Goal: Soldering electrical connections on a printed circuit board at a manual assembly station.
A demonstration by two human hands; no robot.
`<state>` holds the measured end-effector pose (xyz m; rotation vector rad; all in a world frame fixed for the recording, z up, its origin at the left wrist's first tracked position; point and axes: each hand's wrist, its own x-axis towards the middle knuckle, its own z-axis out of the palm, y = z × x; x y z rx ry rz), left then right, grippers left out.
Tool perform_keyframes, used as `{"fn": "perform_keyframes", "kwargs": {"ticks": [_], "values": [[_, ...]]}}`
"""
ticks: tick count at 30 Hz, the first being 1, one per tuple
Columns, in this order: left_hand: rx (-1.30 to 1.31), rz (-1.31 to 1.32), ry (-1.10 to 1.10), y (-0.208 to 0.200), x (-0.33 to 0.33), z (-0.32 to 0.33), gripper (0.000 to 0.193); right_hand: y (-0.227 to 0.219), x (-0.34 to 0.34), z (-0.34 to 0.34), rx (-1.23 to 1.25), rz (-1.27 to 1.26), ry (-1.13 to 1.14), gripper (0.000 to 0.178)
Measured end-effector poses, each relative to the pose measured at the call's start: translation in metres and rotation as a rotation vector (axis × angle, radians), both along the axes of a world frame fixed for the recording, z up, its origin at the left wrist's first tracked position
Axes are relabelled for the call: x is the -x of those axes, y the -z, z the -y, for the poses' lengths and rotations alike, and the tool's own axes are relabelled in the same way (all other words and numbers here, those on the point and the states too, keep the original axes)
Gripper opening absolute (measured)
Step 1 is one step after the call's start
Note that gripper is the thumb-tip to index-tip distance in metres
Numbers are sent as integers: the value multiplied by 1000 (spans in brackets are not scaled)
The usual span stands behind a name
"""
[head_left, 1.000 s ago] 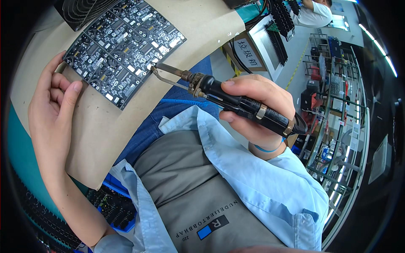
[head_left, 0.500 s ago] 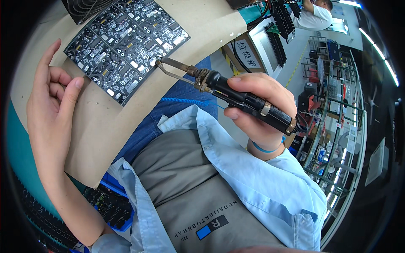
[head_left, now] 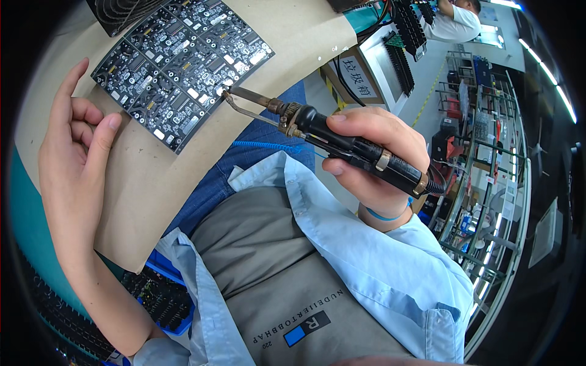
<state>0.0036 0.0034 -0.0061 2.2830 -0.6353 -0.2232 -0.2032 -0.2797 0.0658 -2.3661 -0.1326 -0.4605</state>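
Observation:
My right hand (head_left: 381,146) is closed around the black handle of a soldering iron (head_left: 332,134), which has a thin solder-feed tube beside its metal barrel. The iron's tip is at the right edge of a dark panel of circuit boards (head_left: 183,67), beside a light rectangular pad; whether it touches cannot be made out. The panel lies on brown paper and carries rows of small chips and pale parts. My left hand (head_left: 79,140) rests at the panel's left side, index finger stretched out, thumb apart, other fingers curled, with nothing in it.
Brown paper (head_left: 140,201) covers the worktop. A dark fan unit (head_left: 119,12) stands beyond the panel. Below the table edge is a blue bin of circuit boards (head_left: 162,299). A cardboard box (head_left: 357,76) and a co-worker (head_left: 455,24) are at the far right, near shelving (head_left: 482,152).
The soldering iron has shifted slightly left and its tip sits a little lower along the panel's edge. The panel has moved a touch to the left. My left hand has barely moved.

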Motion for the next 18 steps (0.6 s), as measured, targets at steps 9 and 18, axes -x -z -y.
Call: {"fn": "perform_keyframes", "kwargs": {"ticks": [9, 18], "values": [[-24, 10, 7, 2, -4, 0, 67, -2, 2, -4, -13, -48, 14, 42], [41, 122, 116, -29, -2, 3, 64, -2, 27, -10, -166, 27, 285, 41]]}}
